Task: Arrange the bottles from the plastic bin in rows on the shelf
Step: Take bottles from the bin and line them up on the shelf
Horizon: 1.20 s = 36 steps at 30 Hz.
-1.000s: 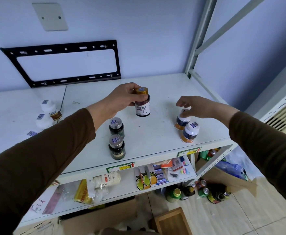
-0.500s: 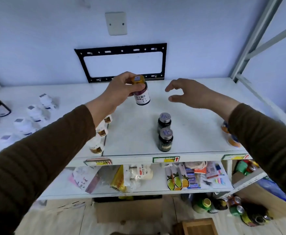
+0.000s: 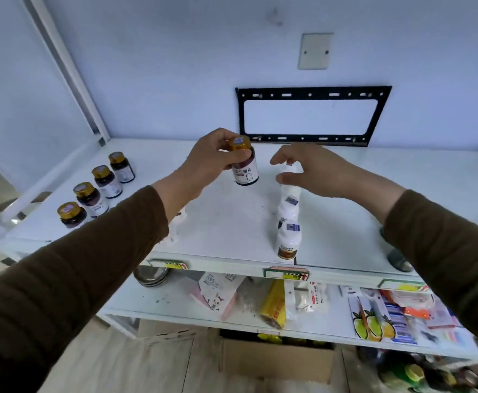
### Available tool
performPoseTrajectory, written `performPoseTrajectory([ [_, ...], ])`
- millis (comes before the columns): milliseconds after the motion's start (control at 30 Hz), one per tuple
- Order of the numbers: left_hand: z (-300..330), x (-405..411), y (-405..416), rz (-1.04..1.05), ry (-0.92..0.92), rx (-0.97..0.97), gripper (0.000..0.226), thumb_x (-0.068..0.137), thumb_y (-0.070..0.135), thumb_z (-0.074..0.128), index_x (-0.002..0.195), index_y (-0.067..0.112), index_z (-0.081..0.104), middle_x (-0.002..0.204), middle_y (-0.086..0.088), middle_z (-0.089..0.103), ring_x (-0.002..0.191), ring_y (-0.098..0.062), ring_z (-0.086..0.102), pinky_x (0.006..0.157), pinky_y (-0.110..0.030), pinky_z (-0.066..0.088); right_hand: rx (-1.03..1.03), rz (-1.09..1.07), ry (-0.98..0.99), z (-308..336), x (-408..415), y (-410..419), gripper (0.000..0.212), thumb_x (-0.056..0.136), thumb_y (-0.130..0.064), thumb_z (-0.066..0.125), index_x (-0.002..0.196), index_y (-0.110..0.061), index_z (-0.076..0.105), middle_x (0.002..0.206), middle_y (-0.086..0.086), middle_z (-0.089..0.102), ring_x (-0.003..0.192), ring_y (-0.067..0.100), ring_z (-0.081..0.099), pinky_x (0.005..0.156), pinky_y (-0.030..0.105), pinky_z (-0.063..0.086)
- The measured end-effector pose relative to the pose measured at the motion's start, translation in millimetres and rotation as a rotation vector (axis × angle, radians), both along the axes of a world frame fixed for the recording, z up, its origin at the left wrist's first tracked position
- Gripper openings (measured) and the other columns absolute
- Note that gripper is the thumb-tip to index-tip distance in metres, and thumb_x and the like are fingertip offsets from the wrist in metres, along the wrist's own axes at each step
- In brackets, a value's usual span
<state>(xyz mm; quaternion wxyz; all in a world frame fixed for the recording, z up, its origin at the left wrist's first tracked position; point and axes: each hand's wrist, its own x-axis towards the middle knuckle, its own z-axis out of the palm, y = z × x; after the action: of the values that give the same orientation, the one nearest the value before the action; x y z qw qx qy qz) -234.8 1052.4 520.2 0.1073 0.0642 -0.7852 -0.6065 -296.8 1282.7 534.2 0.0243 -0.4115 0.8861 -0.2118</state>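
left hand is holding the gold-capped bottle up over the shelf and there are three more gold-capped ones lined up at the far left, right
Not quite: the head view shows four gold-capped bottles in that row at the far left, not three. The left hand does hold the gold-capped bottle above the shelf.

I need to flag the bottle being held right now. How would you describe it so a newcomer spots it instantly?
Start at the black metal bracket on the wall above the white top shelf. Just below its left corner, the left hand grips a dark bottle with a gold cap and white label. Four similar gold-capped bottles stand in a row at the far left, but this one alone is lifted off the shelf.
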Motion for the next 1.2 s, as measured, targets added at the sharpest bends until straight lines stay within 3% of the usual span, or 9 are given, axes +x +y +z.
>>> performPoseTrajectory([
  [100, 7.8, 2.0, -31.9, 0.031, 0.009, -0.065, 0.033, 0.083, 0.018, 0.079, 0.113, 0.012, 0.065, 0.116, -0.010, 0.071, 0.104, -0.020, 0.069, 0.083, -0.025, 0.058, 0.004, 0.024, -0.003, 5.1, -5.3, -34.0, 0.035, 0.091, -0.034, 0.065, 0.123, -0.024, 0.059, 0.121, -0.009, 0.059, 0.110, 0.010, 0.053, 0.084, 0.025, 0.041],
  [233, 15.2, 7.1, -74.3, 0.059, -0.012, -0.153, 0.033, 0.082, 0.021, 0.080, 0.111, 0.013, 0.066, 0.112, -0.006, 0.072, 0.108, -0.022, 0.068, 0.095, -0.040, 0.056, -0.031, 0.044, 0.000, 4.2, -7.3, -78.2, 0.034, 0.091, -0.034, 0.065, 0.123, -0.025, 0.058, 0.121, -0.009, 0.060, 0.110, 0.010, 0.054, 0.082, 0.023, 0.040],
  [433, 23.1, 12.6, -158.6, 0.107, -0.002, -0.211, 0.034, 0.084, 0.024, 0.079, 0.113, 0.013, 0.066, 0.110, -0.009, 0.073, 0.109, -0.028, 0.067, 0.096, -0.047, 0.054, -0.012, 0.070, -0.015, 4.3, -4.2, -160.6, 0.033, 0.093, -0.034, 0.063, 0.124, -0.025, 0.057, 0.122, -0.007, 0.060, 0.112, 0.011, 0.054, 0.083, 0.024, 0.039],
  [600, 23.4, 5.2, -238.3, 0.090, -0.025, -0.208, 0.035, 0.084, 0.022, 0.079, 0.115, 0.012, 0.066, 0.112, -0.006, 0.073, 0.105, -0.019, 0.069, 0.086, -0.028, 0.057, -0.014, 0.022, -0.022, 0.3, -0.8, -237.7, 0.031, 0.092, -0.036, 0.063, 0.122, -0.027, 0.057, 0.120, -0.009, 0.060, 0.111, 0.012, 0.054, 0.085, 0.026, 0.042],
  [733, 20.9, -13.0, -301.2, 0.067, -0.038, -0.177, 0.037, 0.083, 0.021, 0.080, 0.115, 0.012, 0.065, 0.113, -0.005, 0.072, 0.105, -0.016, 0.068, 0.086, -0.027, 0.056, 0.014, -0.041, -0.059, -10.6, 1.2, -292.9, 0.030, 0.091, -0.037, 0.063, 0.120, -0.028, 0.059, 0.120, -0.008, 0.060, 0.110, 0.014, 0.055, 0.091, 0.030, 0.045],
  [867, 8.7, -40.0, -346.8, 0.095, -0.040, -0.212, 0.038, 0.081, 0.020, 0.080, 0.115, 0.012, 0.064, 0.116, -0.006, 0.069, 0.107, -0.019, 0.066, 0.093, -0.035, 0.055, 0.000, -0.097, -0.129, -22.1, 2.2, -327.2, 0.029, 0.090, -0.037, 0.064, 0.118, -0.029, 0.060, 0.117, -0.010, 0.058, 0.105, 0.014, 0.056, 0.066, 0.015, 0.048],
  [900, 4.8, -47.4, -354.9, 0.102, -0.047, -0.240, 0.038, 0.081, 0.020, 0.080, 0.115, 0.013, 0.063, 0.117, -0.005, 0.069, 0.108, -0.020, 0.065, 0.095, -0.038, 0.054, 0.005, -0.104, -0.139, -24.8, 2.2, -333.3, 0.029, 0.091, -0.038, 0.063, 0.118, -0.029, 0.060, 0.117, -0.010, 0.058, 0.105, 0.014, 0.056, 0.066, 0.019, 0.049],
  [1000, -12.1, -69.9, -374.8, 0.111, -0.090, -0.303, 0.039, 0.080, 0.021, 0.080, 0.115, 0.014, 0.063, 0.117, -0.007, 0.066, 0.108, -0.023, 0.064, 0.096, -0.041, 0.054, 0.055, -0.123, -0.125, -33.6, -1.7, -349.0, 0.028, 0.091, -0.038, 0.062, 0.118, -0.029, 0.060, 0.121, -0.008, 0.060, 0.108, 0.016, 0.056, 0.089, 0.031, 0.046],
  [1200, -53.6, -103.8, -398.5, 0.115, -0.230, -0.375, 0.040, 0.077, 0.022, 0.081, 0.111, 0.011, 0.062, 0.115, -0.010, 0.065, 0.106, -0.029, 0.062, 0.094, -0.044, 0.053, 0.106, -0.149, -0.125, -41.0, -14.5, -363.6, 0.028, 0.091, -0.037, 0.061, 0.118, -0.029, 0.060, 0.122, -0.008, 0.060, 0.110, 0.015, 0.054, 0.089, 0.030, 0.043],
])
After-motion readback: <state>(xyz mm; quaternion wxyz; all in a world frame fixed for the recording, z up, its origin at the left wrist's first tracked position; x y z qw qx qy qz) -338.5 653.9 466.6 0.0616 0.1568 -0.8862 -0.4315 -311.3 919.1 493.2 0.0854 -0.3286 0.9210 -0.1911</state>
